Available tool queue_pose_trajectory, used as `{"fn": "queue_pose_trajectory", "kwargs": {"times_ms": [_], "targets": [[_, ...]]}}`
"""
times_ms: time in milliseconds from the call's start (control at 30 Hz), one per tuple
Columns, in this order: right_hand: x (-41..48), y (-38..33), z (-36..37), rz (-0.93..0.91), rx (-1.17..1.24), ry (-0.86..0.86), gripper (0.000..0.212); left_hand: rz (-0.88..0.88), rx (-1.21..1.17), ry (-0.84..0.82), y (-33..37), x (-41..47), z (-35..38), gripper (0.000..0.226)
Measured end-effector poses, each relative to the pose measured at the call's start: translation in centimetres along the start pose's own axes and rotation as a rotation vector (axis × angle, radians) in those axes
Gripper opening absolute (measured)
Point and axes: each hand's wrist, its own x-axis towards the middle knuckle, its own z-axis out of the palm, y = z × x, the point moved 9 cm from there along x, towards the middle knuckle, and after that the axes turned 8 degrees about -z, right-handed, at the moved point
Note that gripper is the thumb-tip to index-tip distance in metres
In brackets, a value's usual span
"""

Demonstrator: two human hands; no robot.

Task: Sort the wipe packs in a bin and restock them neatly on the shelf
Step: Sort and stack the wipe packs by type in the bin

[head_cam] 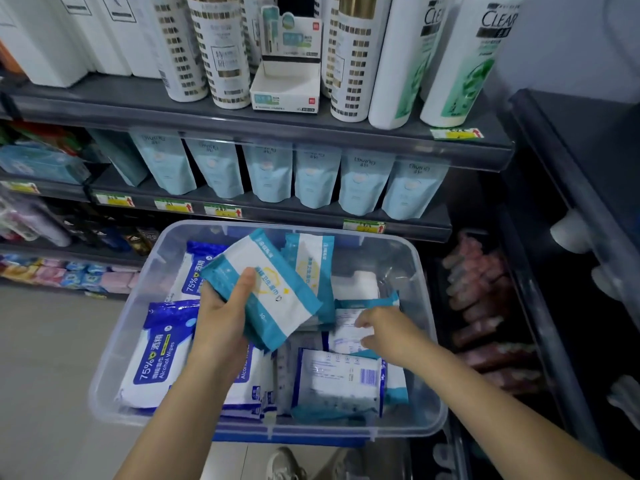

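Note:
A clear plastic bin (pixel 114 336) holds several wipe packs. My left hand (pixel 221 313) grips a stack of teal-and-white wipe packs (pixel 273 289) above the bin, thumb on top. My right hand (pixel 384 332) reaches into the bin's right side and pinches a white pack (pixel 344 329) lying back side up. Blue-and-white 75% alcohol wipe packs (pixel 157 358) lie at the left of the bin. Another pack with a barcode (pixel 341 379) lies face down near the front. One more teal pack (pixel 310 261) leans at the back.
Dark shelves (pixel 263 123) stand behind the bin, with white bottles (pixel 349 57) on top and light blue pouches (pixel 311 178) below. A side rack (pixel 540 306) with reddish packs (pixel 481 299) stands to the right. Grey floor lies to the left; my shoe (pixel 285 464) shows below.

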Motion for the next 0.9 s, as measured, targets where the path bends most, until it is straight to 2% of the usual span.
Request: {"fn": "queue_pose_trajectory", "kwargs": {"times_ms": [100, 267, 367, 533, 600, 700, 833, 900], "targets": [[0.5, 0.1, 1.4, 0.009, -0.100, -0.092, 0.035, -0.015, -0.016, 0.006, -0.2, 0.1, -0.6, 0.039], [0.2, 0.2, 2.2, 0.039, -0.240, -0.239, 0.045, -0.028, 0.002, -0.005, -0.6, 0.0, -0.8, 0.038], [0.1, 0.5, 2.7, 0.031, -0.314, -0.326, 0.037, -0.037, 0.013, -0.017, -0.9, 0.0, -0.6, 0.038], [-0.4, 0.0, 3.1, -0.007, -0.272, -0.407, 0.028, -0.048, 0.008, -0.047, -1.2, 0.2, 0.1, 0.038], [-0.7, -0.3, 2.7, -0.036, -0.199, -0.385, 0.024, -0.056, 0.006, -0.059, -1.2, 0.2, 0.5, 0.037], [-0.9, -0.8, 1.4, -0.071, -0.022, -0.283, 0.006, -0.066, 0.004, -0.087, -1.2, 0.3, 1.0, 0.035], [-0.7, -0.8, -2.2, -0.046, 0.218, -0.028, 0.020, -0.069, 0.000, -0.103, -1.0, 0.5, 1.3, 0.035], [-1.1, -0.5, -4.9, -0.025, 0.382, 0.127, 0.020, -0.068, -0.009, -0.110, -0.8, 0.6, 1.5, 0.036]]}}
